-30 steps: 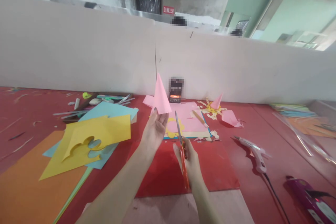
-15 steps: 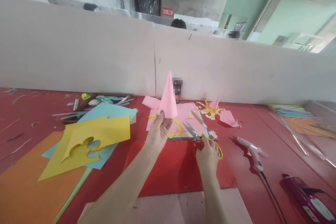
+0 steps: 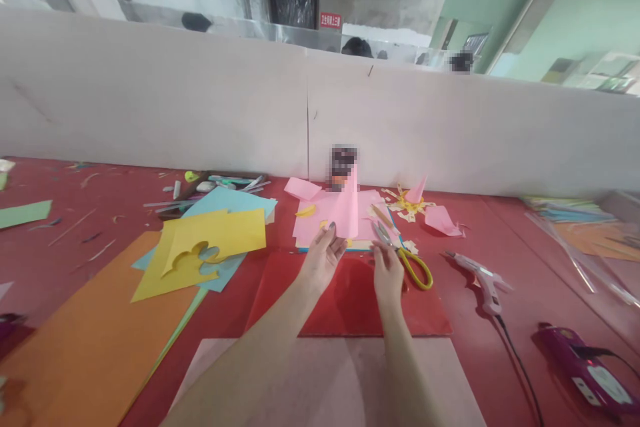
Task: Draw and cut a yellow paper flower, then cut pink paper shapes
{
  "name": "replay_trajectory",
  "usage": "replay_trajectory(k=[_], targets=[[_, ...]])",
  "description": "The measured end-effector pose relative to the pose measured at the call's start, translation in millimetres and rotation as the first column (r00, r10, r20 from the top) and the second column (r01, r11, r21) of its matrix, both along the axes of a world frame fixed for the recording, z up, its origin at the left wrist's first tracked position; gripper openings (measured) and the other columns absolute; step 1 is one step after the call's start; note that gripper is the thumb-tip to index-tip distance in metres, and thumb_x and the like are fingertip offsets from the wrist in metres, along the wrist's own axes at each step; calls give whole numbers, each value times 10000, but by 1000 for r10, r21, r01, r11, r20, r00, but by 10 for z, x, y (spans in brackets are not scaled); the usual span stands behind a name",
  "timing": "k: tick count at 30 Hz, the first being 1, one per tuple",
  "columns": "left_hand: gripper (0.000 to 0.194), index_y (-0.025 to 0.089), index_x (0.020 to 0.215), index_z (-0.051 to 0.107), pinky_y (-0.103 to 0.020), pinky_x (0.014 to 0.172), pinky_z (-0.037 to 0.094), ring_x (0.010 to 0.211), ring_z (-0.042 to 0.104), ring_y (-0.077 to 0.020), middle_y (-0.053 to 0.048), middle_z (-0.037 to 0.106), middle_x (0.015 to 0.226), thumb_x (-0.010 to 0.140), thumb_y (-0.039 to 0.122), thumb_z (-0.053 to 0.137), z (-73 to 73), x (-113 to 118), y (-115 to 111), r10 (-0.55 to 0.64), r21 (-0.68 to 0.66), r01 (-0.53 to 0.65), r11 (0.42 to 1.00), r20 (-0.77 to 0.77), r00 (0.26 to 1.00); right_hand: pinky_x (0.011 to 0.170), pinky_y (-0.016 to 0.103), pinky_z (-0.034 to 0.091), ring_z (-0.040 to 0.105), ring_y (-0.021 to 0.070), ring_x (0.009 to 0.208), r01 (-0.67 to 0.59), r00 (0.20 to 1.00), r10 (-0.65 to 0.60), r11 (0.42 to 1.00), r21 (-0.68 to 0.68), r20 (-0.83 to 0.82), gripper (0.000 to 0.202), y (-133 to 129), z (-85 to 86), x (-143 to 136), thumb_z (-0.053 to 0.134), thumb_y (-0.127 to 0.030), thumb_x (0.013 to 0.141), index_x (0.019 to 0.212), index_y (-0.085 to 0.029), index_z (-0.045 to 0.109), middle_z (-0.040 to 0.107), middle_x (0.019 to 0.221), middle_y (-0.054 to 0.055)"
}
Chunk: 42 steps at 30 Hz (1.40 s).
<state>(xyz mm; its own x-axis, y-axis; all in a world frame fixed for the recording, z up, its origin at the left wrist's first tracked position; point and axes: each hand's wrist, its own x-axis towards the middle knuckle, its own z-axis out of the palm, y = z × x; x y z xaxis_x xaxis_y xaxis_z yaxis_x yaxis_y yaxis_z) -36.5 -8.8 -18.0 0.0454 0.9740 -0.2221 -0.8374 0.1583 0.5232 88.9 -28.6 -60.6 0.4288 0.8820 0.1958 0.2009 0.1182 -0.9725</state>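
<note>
My left hand (image 3: 323, 255) holds a pink paper cone (image 3: 349, 210) upright by its lower edge, over pink sheets near the middle of the table. To its right, my right hand (image 3: 389, 273) has its fingers bent, just left of the yellow-handled scissors (image 3: 415, 267). The scissors lie on the red board (image 3: 345, 307) with their blades pointing up and left. Whether the right fingers grip anything is too small to tell. A smaller pink cone (image 3: 416, 191) stands on a yellow cut-out with pale pieces around it.
Yellow sheets (image 3: 240, 233), blue paper and orange paper (image 3: 100, 340) lie at the left, before a tray of pens. A pink glue gun (image 3: 483, 277) and a purple device (image 3: 580, 367) are at the right. A white partition (image 3: 200, 100) stands behind.
My right hand has let go of the scissors, which now lie beside it, and has moved nearer the left hand. The cone looks narrower and turned. The view has shifted slightly.
</note>
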Motion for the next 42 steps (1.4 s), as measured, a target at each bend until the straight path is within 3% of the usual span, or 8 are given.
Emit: replay_trajectory(k=[2, 5, 13, 17, 22, 27, 36, 42], targets=[[97, 171, 764, 599, -184, 606, 505, 610, 627, -79, 12, 679, 723, 711, 194, 677, -78, -73, -57, -11, -60, 9, 998, -18, 1000, 524, 272, 467, 573, 153, 600, -239, 918, 213, 970, -39, -334, 354, 11, -34, -154, 506, -462, 785, 952, -161, 589, 626, 787, 49], [71, 167, 761, 604, -177, 596, 501, 656, 643, -94, -10, 686, 761, 720, 168, 661, -199, -180, -130, -48, -97, 40, 994, -76, 996, 390, 209, 378, 529, 116, 488, -484, 660, 371, 875, 8, -654, 386, 50, -89, -329, 579, -520, 711, 828, -151, 592, 603, 658, 16], [176, 152, 660, 566, -196, 598, 495, 587, 628, -105, -4, 649, 629, 638, 207, 731, -377, -251, -102, -50, -76, 34, 997, -210, 976, 337, 126, 240, 403, 32, 440, -536, 377, 351, 837, 107, -857, 272, 177, -95, -265, 754, -284, 601, 674, -156, 525, 465, 542, -73], [223, 158, 650, 543, -216, 586, 486, 606, 620, -122, 3, 618, 627, 631, 285, 725, -381, -288, -44, -1, 12, 7, 1000, -393, 919, 322, 131, 217, 343, 24, 405, -502, 371, 322, 858, 103, -871, 302, 190, -111, -272, 756, -297, 606, 628, -166, 485, 403, 501, -91], [267, 185, 769, 577, -271, 808, 464, 1024, 553, -181, -67, 566, 1118, 571, 202, 755, -267, -307, -86, 394, 357, -194, 914, -659, 641, 313, 149, 254, 355, 32, 404, -447, 376, 212, 894, 24, -902, 318, 189, -125, -334, 765, -345, 578, 625, -172, 502, 419, 512, -83], [208, 236, 759, 637, -405, 1026, 303, 1228, 386, -257, -67, 510, 1228, 591, 176, 743, -152, -283, -215, 471, 520, 29, 854, -794, 384, 314, 136, 295, 384, 27, 397, -450, 316, 130, 893, -27, -940, 276, 154, -127, -348, 740, -334, 623, 636, -171, 519, 450, 512, -84], [80, 275, 774, 656, -389, 986, 337, 1200, 414, -257, -46, 498, 1258, 702, 244, 664, -273, -291, -217, 483, 518, 124, 846, -845, 231, 529, 174, 480, 576, 72, 541, -470, 294, 135, 883, -20, -946, 191, 135, -158, -425, 728, -285, 651, 736, -162, 610, 640, 632, -33], [47, 263, 719, 660, -395, 1014, 314, 1200, 418, -260, -61, 558, 1185, 691, 227, 674, -251, -299, -201, 479, 528, 127, 839, -830, 286, 650, 229, 509, 638, 114, 636, -533, 258, 201, 845, 34, -945, 169, 88, -123, -460, 704, -282, 682, 762, -158, 622, 680, 683, -12]])
